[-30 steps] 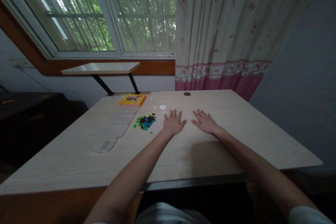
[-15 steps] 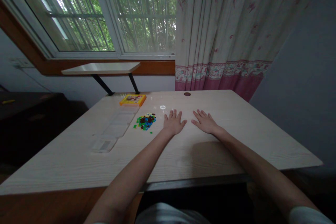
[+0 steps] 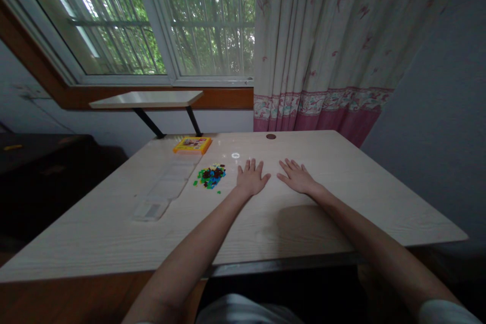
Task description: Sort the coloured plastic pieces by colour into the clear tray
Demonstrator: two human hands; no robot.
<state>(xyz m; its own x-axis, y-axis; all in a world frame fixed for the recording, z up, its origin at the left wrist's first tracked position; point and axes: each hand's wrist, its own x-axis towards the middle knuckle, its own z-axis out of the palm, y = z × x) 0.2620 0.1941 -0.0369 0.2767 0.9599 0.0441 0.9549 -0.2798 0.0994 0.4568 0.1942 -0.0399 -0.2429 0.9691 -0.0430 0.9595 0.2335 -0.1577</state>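
Observation:
Both my hands lie palm down on the pale wooden table [image 3: 341,162], fingers spread and holding nothing. My left hand [image 3: 251,178] rests just right of a small heap of coloured building bricks [image 3: 211,176], not touching it. Green, blue, yellow and dark brown pieces make up the heap, with a stray green one at its near side. A short gap to the right is my right hand [image 3: 296,176], flat on the bare wood. Left of the bricks lie clear plastic trays or lids [image 3: 167,182] in a slanting row.
Behind the trays sits a yellow box [image 3: 193,145] with a printed picture. A raised white shelf [image 3: 152,98] on black legs stands at the back left, below the window. A curtain [image 3: 304,50] hangs behind the table, which has a round brown cable hole [image 3: 271,136].

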